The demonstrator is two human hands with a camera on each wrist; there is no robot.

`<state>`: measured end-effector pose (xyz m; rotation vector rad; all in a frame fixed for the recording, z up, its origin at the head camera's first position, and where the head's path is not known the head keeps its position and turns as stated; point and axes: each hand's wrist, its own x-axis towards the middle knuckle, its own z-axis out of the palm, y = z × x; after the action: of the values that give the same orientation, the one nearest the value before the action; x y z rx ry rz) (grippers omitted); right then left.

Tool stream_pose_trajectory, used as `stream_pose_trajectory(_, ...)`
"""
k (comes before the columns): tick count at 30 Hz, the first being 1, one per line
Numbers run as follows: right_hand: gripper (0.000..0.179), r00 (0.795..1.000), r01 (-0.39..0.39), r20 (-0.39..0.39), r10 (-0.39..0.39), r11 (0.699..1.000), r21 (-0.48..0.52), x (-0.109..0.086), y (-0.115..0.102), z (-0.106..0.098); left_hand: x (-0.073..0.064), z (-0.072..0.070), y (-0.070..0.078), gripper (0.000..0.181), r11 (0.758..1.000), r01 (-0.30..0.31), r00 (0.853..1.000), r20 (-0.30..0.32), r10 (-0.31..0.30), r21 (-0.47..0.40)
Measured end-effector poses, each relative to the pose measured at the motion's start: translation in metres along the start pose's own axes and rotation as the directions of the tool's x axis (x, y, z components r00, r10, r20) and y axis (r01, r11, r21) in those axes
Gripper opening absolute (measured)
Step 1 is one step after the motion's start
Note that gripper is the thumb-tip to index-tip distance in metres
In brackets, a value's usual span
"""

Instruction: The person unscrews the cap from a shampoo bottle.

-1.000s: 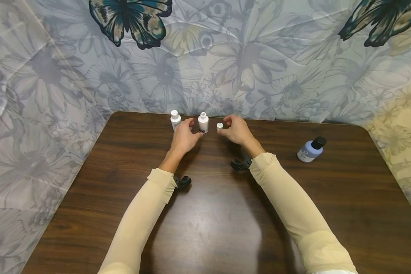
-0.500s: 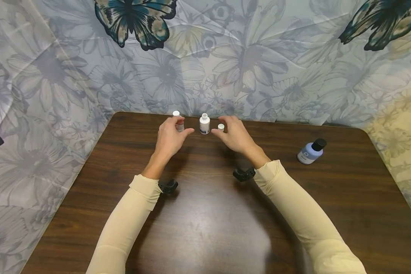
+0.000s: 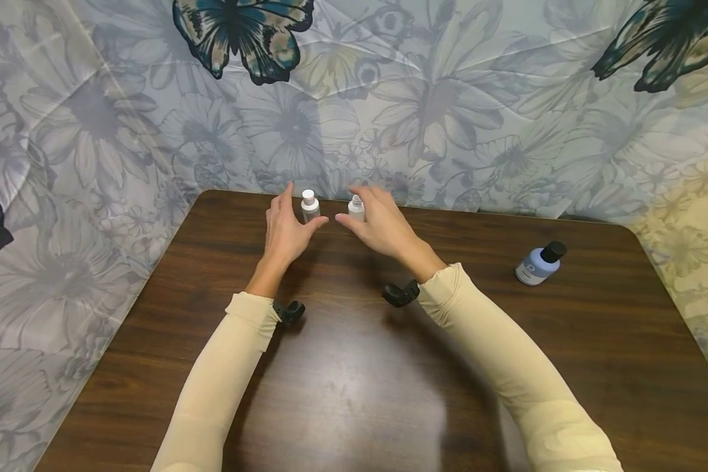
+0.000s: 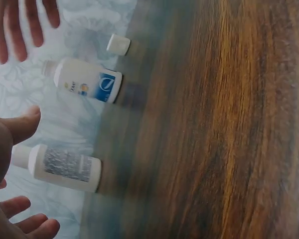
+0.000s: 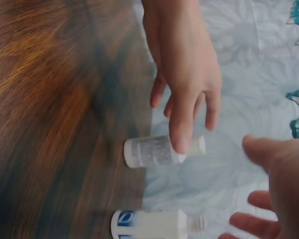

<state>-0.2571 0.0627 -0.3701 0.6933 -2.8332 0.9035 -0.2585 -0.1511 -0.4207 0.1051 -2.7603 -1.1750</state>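
Two small white bottles stand upright at the table's back edge. The left one, a capped bottle (image 3: 310,204) with a grey speckled label, is nearest my left hand (image 3: 284,228), whose thumb and fingers spread on either side of it. Beside it is an uncapped bottle (image 3: 356,210) with a blue-and-white label and a bare neck. My right hand (image 3: 382,221) arches around this one, thumb in front and fingers stretched behind, with no visible grip. A loose white cap (image 4: 118,45) lies past the uncapped bottle in the left wrist view; in the head view my right hand hides it.
A blue-purple bottle (image 3: 538,263) with a black cap stands on the right part of the dark wooden table (image 3: 354,367). Directly behind the table's back edge hangs a floral cloth (image 3: 436,118) with butterflies.
My left hand has moved left from between the two white bottles to the capped bottle, fingers spreading. From beside the loose cap, my right hand has shifted left to the uncapped bottle.
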Motion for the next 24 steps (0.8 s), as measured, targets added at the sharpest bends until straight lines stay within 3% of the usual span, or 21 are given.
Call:
stream_pose_trajectory(10,0.066,0.997,0.074,0.032,-0.073,0.997,-0.024,0.027,-0.013,0.013,0.017,0.015,-0.015,0.092,0.994,0.067,0.997,0.035,-0.065,-0.083)
stream_pose_trajectory(17,0.061,0.996,0.07,0.053,-0.068,0.997,-0.026,0.046,-0.017,0.023,0.025,0.025,-0.019,0.074,0.992,0.031,0.999,-0.005,-0.031,-0.119)
stream_pose_trajectory(24,0.058,0.996,0.045,0.081,-0.042,0.999,-0.03,0.061,-0.021,0.037,0.029,0.028,-0.024,0.065,0.993,0.045,0.998,-0.034,-0.049,-0.109)
